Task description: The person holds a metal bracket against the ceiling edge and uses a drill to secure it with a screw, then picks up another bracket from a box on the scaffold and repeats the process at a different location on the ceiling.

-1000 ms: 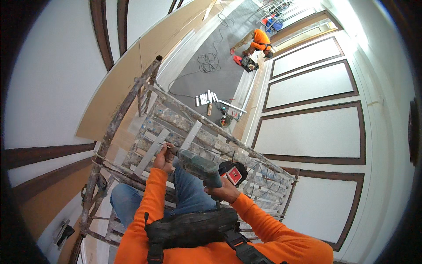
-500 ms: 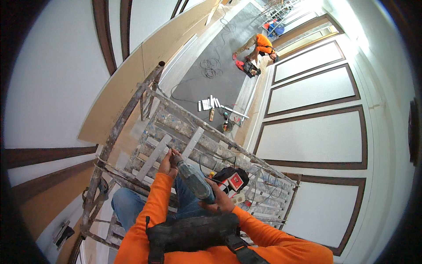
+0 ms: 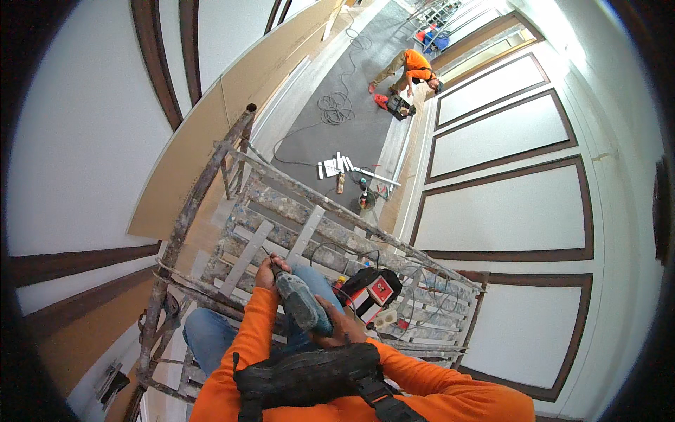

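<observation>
A dusty teal-and-grey power drill (image 3: 301,301) lies across my lap between both hands, its front end pointing away and to the left. My left hand (image 3: 267,273) is closed around that front end, and a thin dark bit shows just past the fingers. Toward the rear, my right hand (image 3: 342,325) is wrapped about the drill body; its grip is partly hidden. Right of the drill sits a black bag (image 3: 385,283), with a red-and-white box (image 3: 380,289) on it. A pale socket strip (image 3: 385,320) lies close by.
I sit on a paint-spattered scaffold platform (image 3: 271,200) with rails (image 3: 193,197) and loose pale strips (image 3: 307,232). Cables (image 3: 436,299) trail across its right side. Below are white pieces (image 3: 330,167), a bucket (image 3: 367,200), coiled cable (image 3: 336,109) and a bending person in orange (image 3: 416,65).
The drill has tilted more upright and shifted slightly, with both hands still on it. My view has shifted a little. The far person has raised their hips and moved an arm.
</observation>
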A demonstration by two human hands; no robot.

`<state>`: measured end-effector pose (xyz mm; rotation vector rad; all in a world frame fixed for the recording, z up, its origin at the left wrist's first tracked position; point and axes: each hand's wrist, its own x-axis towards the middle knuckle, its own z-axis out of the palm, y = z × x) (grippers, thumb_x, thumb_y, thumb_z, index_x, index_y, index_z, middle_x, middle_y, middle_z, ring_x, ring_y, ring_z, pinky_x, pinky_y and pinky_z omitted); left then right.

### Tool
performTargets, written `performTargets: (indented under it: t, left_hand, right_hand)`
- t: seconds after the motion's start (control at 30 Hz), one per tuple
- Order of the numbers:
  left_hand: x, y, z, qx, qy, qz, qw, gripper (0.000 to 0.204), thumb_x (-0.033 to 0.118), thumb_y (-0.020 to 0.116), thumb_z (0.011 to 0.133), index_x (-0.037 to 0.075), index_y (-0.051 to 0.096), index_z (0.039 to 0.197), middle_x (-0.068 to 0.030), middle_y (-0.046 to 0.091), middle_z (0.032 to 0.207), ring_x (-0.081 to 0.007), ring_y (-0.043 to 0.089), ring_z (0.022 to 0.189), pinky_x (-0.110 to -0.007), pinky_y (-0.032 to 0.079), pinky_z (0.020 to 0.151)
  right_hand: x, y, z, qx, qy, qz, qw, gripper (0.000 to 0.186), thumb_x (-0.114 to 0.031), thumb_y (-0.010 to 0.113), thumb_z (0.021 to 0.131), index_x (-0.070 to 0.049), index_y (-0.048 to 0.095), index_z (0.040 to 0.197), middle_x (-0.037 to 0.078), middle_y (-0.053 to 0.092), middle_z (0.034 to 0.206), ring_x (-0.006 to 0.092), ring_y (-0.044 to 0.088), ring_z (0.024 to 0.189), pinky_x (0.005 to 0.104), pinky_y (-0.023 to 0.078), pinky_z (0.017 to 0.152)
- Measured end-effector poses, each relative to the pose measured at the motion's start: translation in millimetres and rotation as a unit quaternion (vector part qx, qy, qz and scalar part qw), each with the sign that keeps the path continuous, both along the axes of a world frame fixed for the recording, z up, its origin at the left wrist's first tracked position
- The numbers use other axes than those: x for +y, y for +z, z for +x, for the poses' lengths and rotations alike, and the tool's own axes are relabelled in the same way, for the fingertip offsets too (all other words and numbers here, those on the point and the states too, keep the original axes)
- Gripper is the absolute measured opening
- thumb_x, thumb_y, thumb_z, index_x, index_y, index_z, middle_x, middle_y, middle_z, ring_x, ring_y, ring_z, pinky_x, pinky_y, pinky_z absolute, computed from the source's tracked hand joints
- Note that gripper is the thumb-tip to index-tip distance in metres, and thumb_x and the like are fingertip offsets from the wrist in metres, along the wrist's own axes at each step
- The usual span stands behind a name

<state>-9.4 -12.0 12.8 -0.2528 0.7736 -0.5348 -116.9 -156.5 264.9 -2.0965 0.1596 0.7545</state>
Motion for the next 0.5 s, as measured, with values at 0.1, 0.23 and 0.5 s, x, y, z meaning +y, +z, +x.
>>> performTargets:
  t: [0.1, 0.23, 0.5]
  left_hand:
    - [1, -5, 0, 0.014, 0.011, -0.015, 1.000, 0.028, 0.032, 0.038, 0.105, 0.013, 0.056, 0.095, -0.0018, 0.055, 0.075, -0.0170, 0.056, 0.069, -0.036, 0.052, 0.066]
    - [-6, 11, 2, 0.003, -0.023, 0.065, 0.998, 0.028, 0.034, 0.039, 0.106, 0.013, 0.055, 0.099, -0.0020, 0.056, 0.077, -0.0170, 0.055, 0.069, -0.037, 0.052, 0.065]
    - [9, 4, -3, -0.028, -0.035, 0.003, 0.999, 0.028, 0.035, 0.039, 0.106, 0.012, 0.054, 0.099, -0.0021, 0.054, 0.077, -0.0163, 0.052, 0.066, -0.037, 0.051, 0.061]
  right_hand:
    - [-1, -1, 4, 0.017, 0.007, -0.002, 1.000, 0.097, -0.039, 0.075, 0.081, -0.012, 0.018, 0.155, 0.023, 0.044, 0.146, 0.0378, 0.052, 0.129, 0.0415, 0.045, 0.102]
    - [5, 15, 11, 0.040, 0.011, -0.043, 0.998, 0.098, -0.040, 0.076, 0.081, -0.012, 0.017, 0.155, 0.022, 0.044, 0.147, 0.0383, 0.050, 0.130, 0.0421, 0.043, 0.103]
    - [-7, -24, -10, -0.025, 0.042, 0.023, 0.999, 0.102, -0.044, 0.077, 0.080, -0.011, 0.016, 0.155, 0.025, 0.049, 0.141, 0.0424, 0.054, 0.124, 0.0432, 0.045, 0.100]
